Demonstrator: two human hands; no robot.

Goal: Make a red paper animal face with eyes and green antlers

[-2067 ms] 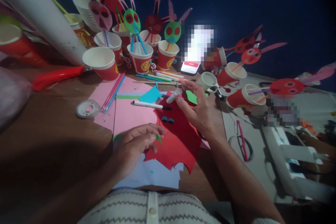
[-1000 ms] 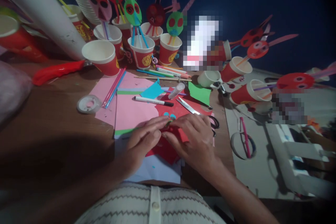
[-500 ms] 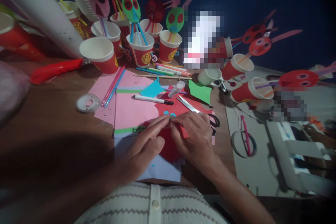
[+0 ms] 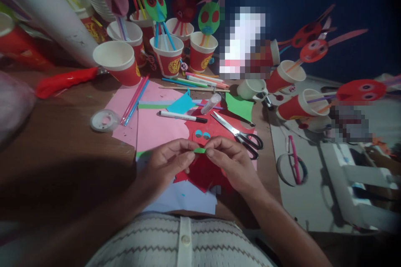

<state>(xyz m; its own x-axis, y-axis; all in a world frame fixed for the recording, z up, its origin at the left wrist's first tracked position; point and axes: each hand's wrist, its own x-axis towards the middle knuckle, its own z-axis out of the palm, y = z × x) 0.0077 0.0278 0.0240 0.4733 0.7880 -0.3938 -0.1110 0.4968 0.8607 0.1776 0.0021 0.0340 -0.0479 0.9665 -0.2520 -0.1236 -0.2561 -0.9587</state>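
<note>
Well left of the red paper sheet (image 4: 203,177), a glossy red plastic-covered object (image 4: 67,81) is lying on the brown wood-grain table (image 4: 78,142), and a round translucent plastic ring (image 4: 97,122) is resting nearer to the sheet. Pink and blue straws (image 4: 134,102) are lying across smooth pink paper (image 4: 159,133). Behind, tapered red paper cups (image 4: 169,61) with white rims are showing gold printed emblems; their fine markings are too small to read. Some are holding straws topped with oval paper faces (image 4: 156,3) with long, pointed ears.

A white marker with a black cap (image 4: 183,117) is reaching to the red sheet's upper left edge, its print unreadable, with an angular blue paper scrap (image 4: 181,103) just beyond.

Your left hand (image 4: 171,158) is pinching one end of a small green paper piece (image 4: 199,150) above the red sheet, thumb and fingers nearly together. Two blue-edged round eyes (image 4: 202,134) are lying just beyond it. A clear cylindrical tube (image 4: 211,104), between your right fingers in the first frame, is now resting near the sheet's far edge. Your right hand (image 4: 233,160) is pinching the other end narrowly; half a second ago your hands were covering the piece, and now it is showing.

Black-handled metal scissors (image 4: 241,135) are lying open over the sheet's right side, more exposed than before. Jagged green paper (image 4: 239,106) and a pale, rounded mug (image 4: 252,89) are sitting beyond.
</note>
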